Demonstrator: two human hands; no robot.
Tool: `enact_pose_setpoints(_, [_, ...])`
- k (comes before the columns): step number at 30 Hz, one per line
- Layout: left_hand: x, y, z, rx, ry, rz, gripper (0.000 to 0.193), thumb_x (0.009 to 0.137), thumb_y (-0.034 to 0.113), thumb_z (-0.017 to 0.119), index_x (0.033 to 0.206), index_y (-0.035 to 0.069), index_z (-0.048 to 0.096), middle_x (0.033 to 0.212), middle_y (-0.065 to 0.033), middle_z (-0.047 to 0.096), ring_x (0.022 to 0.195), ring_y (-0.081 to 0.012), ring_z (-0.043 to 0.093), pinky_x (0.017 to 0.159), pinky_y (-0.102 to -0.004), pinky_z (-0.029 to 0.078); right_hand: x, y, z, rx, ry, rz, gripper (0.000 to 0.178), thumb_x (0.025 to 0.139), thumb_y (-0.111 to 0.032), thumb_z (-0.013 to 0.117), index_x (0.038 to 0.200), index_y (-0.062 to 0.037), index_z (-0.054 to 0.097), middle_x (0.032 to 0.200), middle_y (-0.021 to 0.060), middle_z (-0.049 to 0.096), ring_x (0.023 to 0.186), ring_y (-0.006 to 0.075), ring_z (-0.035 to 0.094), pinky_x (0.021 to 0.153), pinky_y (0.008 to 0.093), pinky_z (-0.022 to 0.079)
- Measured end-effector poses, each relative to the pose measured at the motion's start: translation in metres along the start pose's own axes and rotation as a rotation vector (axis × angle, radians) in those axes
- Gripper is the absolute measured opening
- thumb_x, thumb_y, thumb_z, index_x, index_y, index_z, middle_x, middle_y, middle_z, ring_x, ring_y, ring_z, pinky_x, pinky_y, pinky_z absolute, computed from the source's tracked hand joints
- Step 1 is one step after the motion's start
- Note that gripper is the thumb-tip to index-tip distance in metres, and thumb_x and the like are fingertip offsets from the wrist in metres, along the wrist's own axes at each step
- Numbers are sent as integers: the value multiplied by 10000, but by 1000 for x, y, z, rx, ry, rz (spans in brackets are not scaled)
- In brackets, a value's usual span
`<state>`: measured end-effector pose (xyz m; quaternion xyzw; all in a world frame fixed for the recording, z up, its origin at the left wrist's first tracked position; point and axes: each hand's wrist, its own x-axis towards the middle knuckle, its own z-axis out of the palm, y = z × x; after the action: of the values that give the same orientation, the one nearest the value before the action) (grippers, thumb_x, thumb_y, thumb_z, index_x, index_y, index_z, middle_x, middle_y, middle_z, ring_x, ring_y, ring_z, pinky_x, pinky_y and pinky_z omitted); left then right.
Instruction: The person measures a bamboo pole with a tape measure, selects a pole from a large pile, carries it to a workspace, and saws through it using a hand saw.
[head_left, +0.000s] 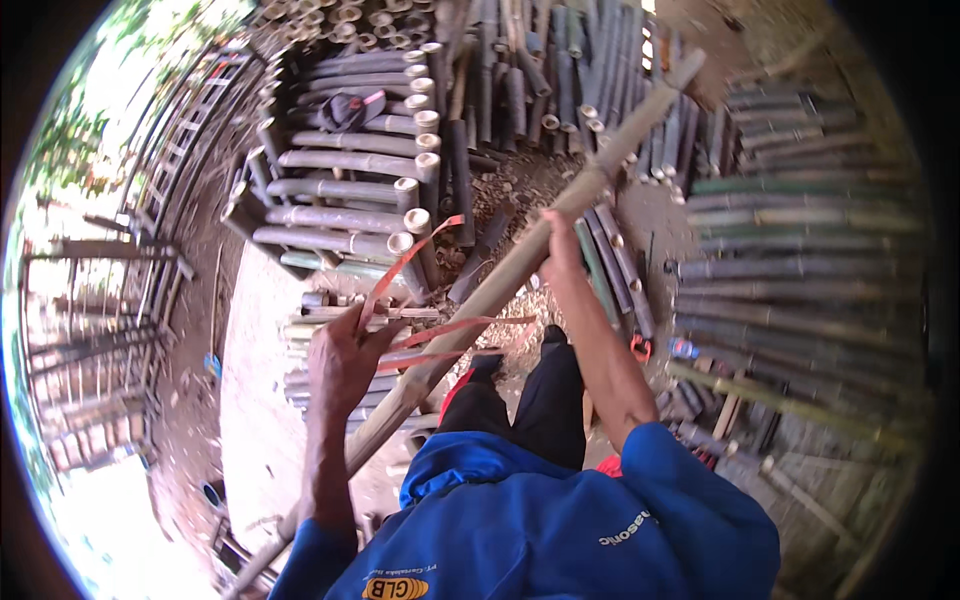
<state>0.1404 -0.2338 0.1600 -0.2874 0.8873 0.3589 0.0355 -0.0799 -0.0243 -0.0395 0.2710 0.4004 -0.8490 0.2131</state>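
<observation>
Left hand (342, 358), thumb and fingers pinching a red strip (408, 268); bamboo pole (505, 278) at 3 o'clock from it, long axis running 1 to 7 o'clock. Right hand (562, 250), the nearer, clasps the pole's edge, fingers partly hidden; loose lengths of red strip lie across the line between left hand and pole. Surroundings: bamboo rack (350, 162) bearing dark cap (345, 112), 12 o'clock from left hand; stacked poles (790, 216), 3 o'clock from right.

Brown earthen floor (187, 400), bright daylight (115, 535)
</observation>
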Motion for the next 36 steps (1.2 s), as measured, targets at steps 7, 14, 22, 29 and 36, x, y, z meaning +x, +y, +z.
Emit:
enact_pose_setpoints(7, [-98,-58,25,442,-135,-184,892,413,394,935,1179,85,597,1034,-178,601,961,-375,598,809,-480,493,133,-105,-25,-160,12,-124,380,719,-182,763,1000,-62,538,784,85,546,658,262,585,624,436,544])
enact_pose_setpoints(14, [-133,-144,177,669,-12,-321,185,667,173,712,726,33,606,877,-141,562,820,-355,558,661,-494,458,220,-140,-48,-306,11,-58,377,745,-205,761,998,-29,545,799,108,562,652,282,607,612,454,533])
enact_pose_setpoints(22, [-121,-145,279,431,-41,-153,305,527,163,708,792,65,592,783,-119,569,753,-342,569,641,-457,481,314,-123,-93,-496,31,-10,408,734,-120,761,1065,-12,549,918,113,587,764,275,613,677,479,535])
enact_pose_setpoints(29, [-25,-170,413,218,-14,-89,351,565,222,730,888,101,668,817,-109,591,763,-312,613,632,-436,510,378,-120,-111,-606,-199,-79,533,838,-447,665,1214,-92,537,981,82,597,903,252,590,836,444,491])
enact_pose_setpoints(36, [204,-104,513,39,-73,-183,280,756,225,593,869,-21,666,895,-235,666,759,-371,681,682,-447,546,246,93,-270,-808,-251,339,381,883,-324,531,1168,-71,538,1024,73,571,997,203,514,892,423,437])
